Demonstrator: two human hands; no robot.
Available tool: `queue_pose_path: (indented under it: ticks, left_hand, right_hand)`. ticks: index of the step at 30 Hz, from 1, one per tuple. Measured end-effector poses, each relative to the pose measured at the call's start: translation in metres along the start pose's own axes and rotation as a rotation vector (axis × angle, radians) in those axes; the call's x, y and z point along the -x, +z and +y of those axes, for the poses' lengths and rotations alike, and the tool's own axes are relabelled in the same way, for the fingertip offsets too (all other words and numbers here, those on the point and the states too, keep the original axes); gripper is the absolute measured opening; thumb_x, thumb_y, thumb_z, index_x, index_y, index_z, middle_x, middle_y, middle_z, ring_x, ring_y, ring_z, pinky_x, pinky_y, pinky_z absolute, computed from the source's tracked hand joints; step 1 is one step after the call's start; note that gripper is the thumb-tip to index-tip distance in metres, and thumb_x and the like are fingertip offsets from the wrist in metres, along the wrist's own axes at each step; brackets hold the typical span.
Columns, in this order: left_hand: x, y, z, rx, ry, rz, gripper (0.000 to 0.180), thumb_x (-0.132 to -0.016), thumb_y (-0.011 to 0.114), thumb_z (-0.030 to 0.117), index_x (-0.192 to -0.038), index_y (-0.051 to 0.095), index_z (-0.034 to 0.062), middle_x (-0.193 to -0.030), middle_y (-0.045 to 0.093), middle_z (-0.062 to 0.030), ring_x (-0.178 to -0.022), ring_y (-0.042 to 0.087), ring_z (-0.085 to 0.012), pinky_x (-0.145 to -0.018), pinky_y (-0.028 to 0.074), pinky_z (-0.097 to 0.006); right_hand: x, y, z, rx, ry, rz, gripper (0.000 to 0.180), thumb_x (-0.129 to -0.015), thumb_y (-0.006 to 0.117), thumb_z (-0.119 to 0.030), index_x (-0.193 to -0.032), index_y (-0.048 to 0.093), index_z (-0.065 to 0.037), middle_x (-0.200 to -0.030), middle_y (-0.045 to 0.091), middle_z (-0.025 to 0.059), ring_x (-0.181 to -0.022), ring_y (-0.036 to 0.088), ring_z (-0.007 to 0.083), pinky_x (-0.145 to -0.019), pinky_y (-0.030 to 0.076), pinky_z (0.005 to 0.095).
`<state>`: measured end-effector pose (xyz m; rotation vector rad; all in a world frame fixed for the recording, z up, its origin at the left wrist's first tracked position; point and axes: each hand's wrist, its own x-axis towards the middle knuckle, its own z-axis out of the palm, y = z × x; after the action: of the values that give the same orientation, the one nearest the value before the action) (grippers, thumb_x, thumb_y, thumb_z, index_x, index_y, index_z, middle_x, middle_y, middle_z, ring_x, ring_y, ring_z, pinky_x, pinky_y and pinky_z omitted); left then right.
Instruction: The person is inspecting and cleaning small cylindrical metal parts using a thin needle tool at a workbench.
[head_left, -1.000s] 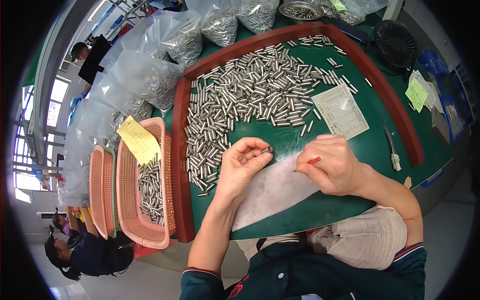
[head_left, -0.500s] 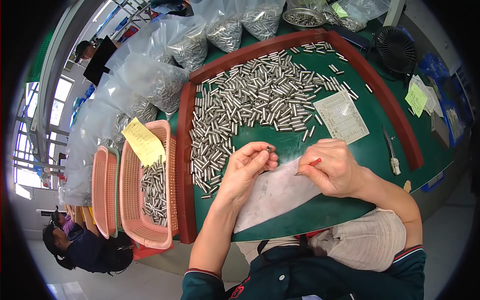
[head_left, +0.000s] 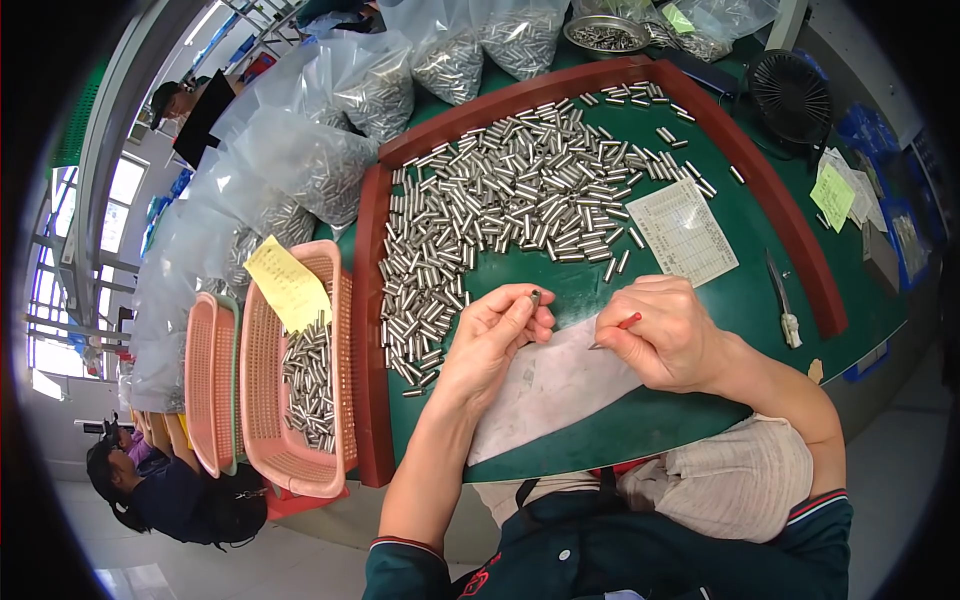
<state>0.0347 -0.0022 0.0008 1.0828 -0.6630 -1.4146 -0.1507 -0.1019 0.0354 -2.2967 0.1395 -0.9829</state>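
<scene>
Head view: a workshop with tall windows on the left and a green-topped surface [head_left: 650,430] edged by a raised dark-red rim [head_left: 372,330]. Clear plastic bags of metal parts [head_left: 330,150] crowd its far-left edge.

Compared with a second ago, little has moved. The left hand [head_left: 490,340] stays raised over the surface, closed in a pinch on one small silver metal cylinder [head_left: 535,297] held up at the fingertips. The right hand [head_left: 665,335] remains closed around a thin red-tipped pen-like tool [head_left: 620,325], its point hovering just above the grey sheet of paper [head_left: 550,385] lying under both hands. Only the view has shifted slightly, so the same piece appears to be still under check.

The big scatter of silver metal cylinders [head_left: 500,200] lies beyond the hands, reaching to the red rim on the left. A white printed form [head_left: 685,232] sits just right of the pile, and a small white-handled blade tool [head_left: 783,300] lies further right, near the rim.

Outside the left rim stands a pink plastic basket [head_left: 270,440] holding more cylinders and a yellow paper note [head_left: 285,285], with a second pink basket [head_left: 205,385] beside it. Open green surface shows to the right of the right hand and along the near edge. Another person [head_left: 160,490] sits low at the left.
</scene>
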Motion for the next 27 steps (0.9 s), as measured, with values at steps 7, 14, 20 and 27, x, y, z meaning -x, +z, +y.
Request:
queue_pose_path:
  ticks: [7, 14, 20, 27]
  left_hand:
    - [0.024, 0.023, 0.028, -0.472, 0.321, 0.234, 0.011, -0.082, 0.06, 0.001, -0.091, 0.055, -0.0031, -0.08, 0.056, -0.0013, -0.071, 0.051, -0.0075, -0.067, 0.042, -0.02]
    - [0.059, 0.024, 0.021, -1.47, 0.876, 0.214, 0.02, -0.067, 0.073, 0.005, -0.083, 0.062, 0.0007, -0.064, 0.055, -0.0082, -0.055, 0.053, -0.0223, -0.049, 0.04, -0.03]
    - [0.079, 0.032, 0.023, -1.267, 1.071, 0.361, 0.02, -0.068, 0.074, 0.012, -0.078, 0.061, 0.0002, -0.055, 0.051, -0.0042, -0.045, 0.046, -0.0171, -0.043, 0.033, -0.028]
    - [0.103, 0.029, 0.013, -1.122, 0.838, 0.386, 0.015, -0.068, 0.071, 0.001, -0.077, 0.059, -0.0005, -0.06, 0.055, -0.007, -0.049, 0.051, -0.0193, -0.045, 0.038, -0.028]
  right_hand:
    - [-0.001, 0.001, 0.01, -0.019, 0.017, 0.052, 0.017, -0.075, 0.063, -0.004, -0.063, 0.052, 0.001, -0.061, 0.056, 0.0084, -0.047, 0.053, 0.0249, -0.043, 0.04, 0.0329]
    - [-0.001, 0.005, 0.014, -0.025, 0.007, 0.036, 0.018, -0.076, 0.062, -0.003, -0.062, 0.051, 0.001, -0.062, 0.058, 0.0075, -0.046, 0.052, 0.0224, -0.042, 0.039, 0.0307]
    - [0.001, 0.001, 0.009, 0.012, -0.005, 0.052, 0.018, -0.076, 0.062, -0.002, -0.062, 0.051, 0.001, -0.062, 0.057, 0.0063, -0.045, 0.051, 0.0215, -0.042, 0.038, 0.0303]
    - [0.007, 0.001, 0.009, 0.012, 0.021, 0.024, 0.019, -0.075, 0.063, -0.001, -0.06, 0.051, 0.0, -0.065, 0.06, 0.0076, -0.046, 0.05, 0.0216, -0.043, 0.038, 0.03]
